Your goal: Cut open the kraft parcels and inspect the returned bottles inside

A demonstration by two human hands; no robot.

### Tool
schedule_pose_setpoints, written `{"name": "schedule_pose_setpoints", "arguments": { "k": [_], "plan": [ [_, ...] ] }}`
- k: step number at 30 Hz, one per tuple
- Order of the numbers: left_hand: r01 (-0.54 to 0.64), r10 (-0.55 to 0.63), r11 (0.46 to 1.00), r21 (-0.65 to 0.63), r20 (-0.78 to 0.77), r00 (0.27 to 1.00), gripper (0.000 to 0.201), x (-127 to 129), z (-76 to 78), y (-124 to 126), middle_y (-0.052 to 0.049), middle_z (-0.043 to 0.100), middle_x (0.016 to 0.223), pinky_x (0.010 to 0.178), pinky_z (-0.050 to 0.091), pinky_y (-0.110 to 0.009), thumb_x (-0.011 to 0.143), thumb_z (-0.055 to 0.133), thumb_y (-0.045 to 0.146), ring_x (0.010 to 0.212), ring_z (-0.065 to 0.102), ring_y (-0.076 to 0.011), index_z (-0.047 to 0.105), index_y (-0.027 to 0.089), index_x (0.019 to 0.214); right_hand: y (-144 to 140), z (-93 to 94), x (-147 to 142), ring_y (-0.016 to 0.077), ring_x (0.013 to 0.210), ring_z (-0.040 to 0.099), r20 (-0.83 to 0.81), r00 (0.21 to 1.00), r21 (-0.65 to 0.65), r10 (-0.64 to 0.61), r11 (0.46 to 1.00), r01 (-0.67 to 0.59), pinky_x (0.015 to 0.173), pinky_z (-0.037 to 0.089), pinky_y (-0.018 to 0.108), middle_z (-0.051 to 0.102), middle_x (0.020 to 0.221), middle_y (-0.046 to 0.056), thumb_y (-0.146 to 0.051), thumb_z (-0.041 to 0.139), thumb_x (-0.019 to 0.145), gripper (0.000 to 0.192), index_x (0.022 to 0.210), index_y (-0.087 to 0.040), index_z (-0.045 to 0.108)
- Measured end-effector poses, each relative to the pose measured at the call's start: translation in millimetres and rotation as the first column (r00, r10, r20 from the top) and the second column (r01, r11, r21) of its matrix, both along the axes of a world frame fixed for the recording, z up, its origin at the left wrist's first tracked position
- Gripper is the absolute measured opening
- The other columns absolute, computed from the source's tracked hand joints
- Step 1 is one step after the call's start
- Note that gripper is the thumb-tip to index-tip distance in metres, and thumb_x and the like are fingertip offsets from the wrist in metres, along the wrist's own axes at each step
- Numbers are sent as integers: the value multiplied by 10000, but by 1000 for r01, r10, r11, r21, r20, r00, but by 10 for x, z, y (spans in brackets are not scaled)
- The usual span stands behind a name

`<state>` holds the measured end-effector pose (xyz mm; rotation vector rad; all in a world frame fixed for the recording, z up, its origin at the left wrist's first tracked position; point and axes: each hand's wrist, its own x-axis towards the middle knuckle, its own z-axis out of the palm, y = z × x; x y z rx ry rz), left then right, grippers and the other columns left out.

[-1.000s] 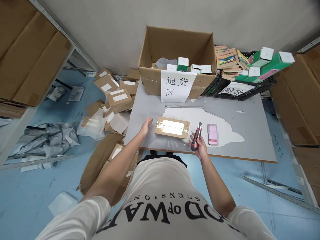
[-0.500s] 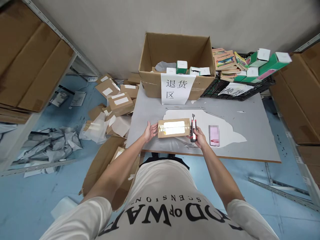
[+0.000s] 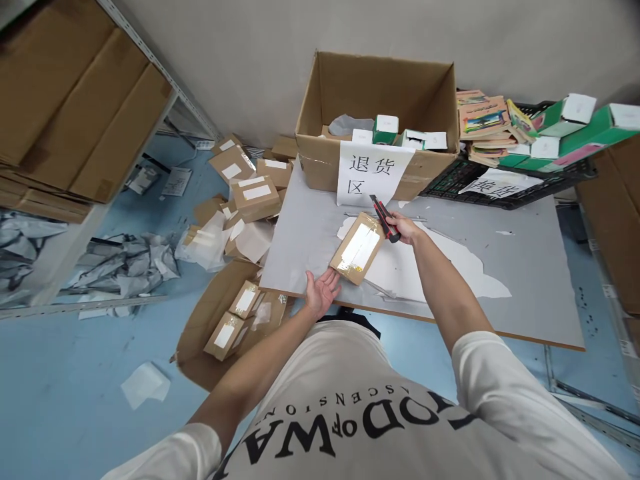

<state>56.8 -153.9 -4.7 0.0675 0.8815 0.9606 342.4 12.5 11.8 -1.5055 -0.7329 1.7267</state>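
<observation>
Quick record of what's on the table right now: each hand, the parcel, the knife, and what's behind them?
left hand: open, at the near end of the parcel
right hand: grips the utility knife, at the parcel's far end
parcel: flat, taped, lying diagonally on the table
behind: open carton with paper sign; black crate of books and green boxes

Bright, even overhead light; soft shadows; sharp centre; strong wide-angle bending at edges; no glare
</observation>
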Motion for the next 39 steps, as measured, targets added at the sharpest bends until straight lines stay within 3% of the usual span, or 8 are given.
{"name": "schedule_pose_setpoints", "arguments": {
  "k": [6,10,14,19,22,26,33,39],
  "plan": [
    [37,-38,999,-24,-63,997,896,-85,-2,64,-126,350,1483,1102,280,-435,805,109,785,1401,256,-264,624,157,1182,67,-148,-133,137,695,667,-36,997,46,-69,996,71,513,550,241,713,895,-2,-185,542,828,147,960,-240,507],
    [138,-161,984,-116,-218,963,919,-236,-69,216,-146,348,1479,1137,207,-432,799,116,791,1391,280,-264,557,136,1268,-53,-226,-149,114,790,660,-57,968,167,-245,953,252,601,550,221,698,973,-15,-201,575,800,190,972,-257,518],
    [186,-200,980,-74,-435,878,823,-359,-84,558,-112,278,1513,1167,92,-384,866,112,705,1413,217,-218,437,149,1379,-460,-280,-171,131,986,625,-97,898,292,-429,850,438,657,553,235,642,1172,1,-248,577,780,236,1013,-263,541],
    [375,-314,923,82,-404,859,821,-272,-3,1114,-72,300,1511,1167,127,-368,854,102,721,1424,172,-224,471,183,1353,-1247,-366,-492,173,1144,571,-242,806,121,-541,807,578,737,569,320,556,1320,2,-286,577,780,279,1055,-282,532],
    [492,-444,865,97,-305,842,894,-161,19,1355,-86,398,1461,1158,165,-368,806,107,780,1420,192,-254,555,158,1264,-1553,-397,-753,186,1231,515,-315,785,29,-533,822,569,807,565,387,528,1362,-11,-296,561,799,299,1094,-307,517],
    [538,-514,840,68,-220,829,944,-83,-20,1509,-129,448,1418,1148,183,-383,780,111,808,1395,261,-286,596,120,1209,-1638,-388,-894,179,1287,463,-354,806,2,-474,861,508,879,545,425,498,1395,-37,-315,526,822,318,1137,-349,508],
    [481,-481,876,-30,-33,876,848,-56,-53,1492,-159,512,1351,1116,275,-382,834,221,735,1375,296,-288,548,100,1290,-1548,-357,-791,191,1274,481,-309,861,30,-404,901,434,888,542,458,585,1302,-22,-344,530,803,351,1153,-360,509],
    [442,-439,897,13,-90,894,717,-33,58,1293,-110,518,1356,1142,223,-399,889,220,661,1374,310,-268,548,178,1305,-1402,-251,-612,217,1256,502,-309,882,-24,-355,930,366,886,544,457,553,1344,18,-275,534,812,357,1168,-301,531]
  ]
}}
